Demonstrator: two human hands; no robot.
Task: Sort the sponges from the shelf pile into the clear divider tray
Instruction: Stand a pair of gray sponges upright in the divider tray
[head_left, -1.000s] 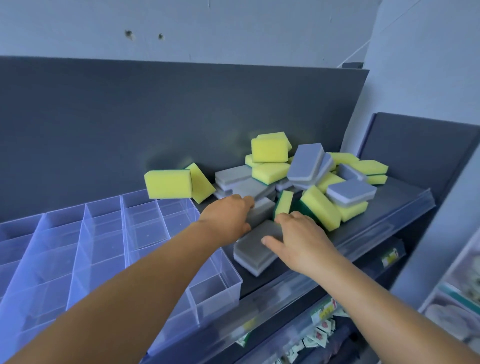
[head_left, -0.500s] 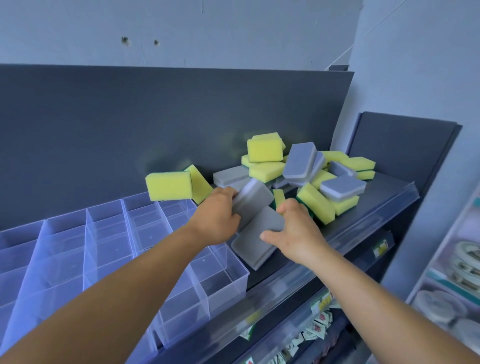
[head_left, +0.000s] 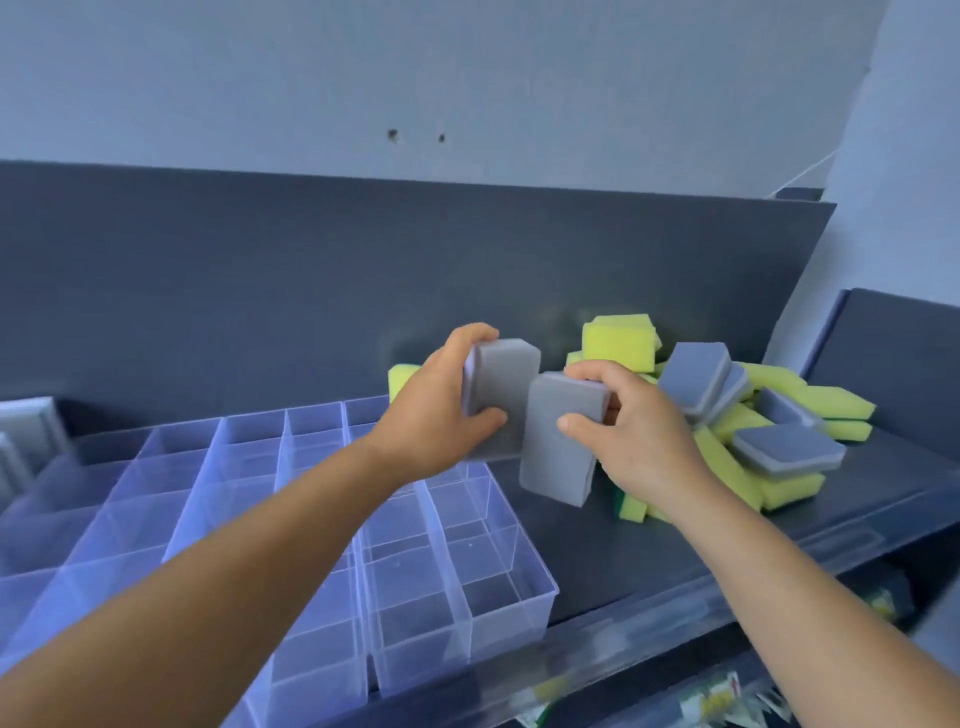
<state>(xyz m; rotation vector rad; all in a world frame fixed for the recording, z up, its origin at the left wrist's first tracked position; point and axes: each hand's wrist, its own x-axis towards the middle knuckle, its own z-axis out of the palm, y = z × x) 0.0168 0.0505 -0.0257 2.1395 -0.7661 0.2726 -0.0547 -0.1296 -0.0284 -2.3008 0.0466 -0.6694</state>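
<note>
The left hand (head_left: 439, 410) is lifted above the far right corner of the clear divider tray (head_left: 511, 605), thumb over the top and fingers curled under a grey sponge (head_left: 501, 395) that it grips on end — clear of the shelf, not yet lowered into anything. Just to its right the right hand (head_left: 631, 441) pinches a second grey sponge (head_left: 558, 441), thumb on the near face and fingers wrapped behind the top edge, so that it hangs tilted over the bare strip of shelf (head_left: 649, 551) between the tray and the pile; the two grey pieces sit almost edge to edge, and I cannot tell if they touch. To my eye this is the carry step: both sponges have been picked and are on their way to the tray. What comes next, I'd judge, is a short swing leftward and down, each piece turned to slip inside a compartment without catching on the thin dividers. The tray itself looks empty — every compartment I can see shows only clear plastic walls, though its left part runs out of view. Farther right the pile of sponges (head_left: 753, 415) lies heaped against the dark back panel (head_left: 260, 291), yellow and grey mixed, so most of the sorting is ahead.
</note>
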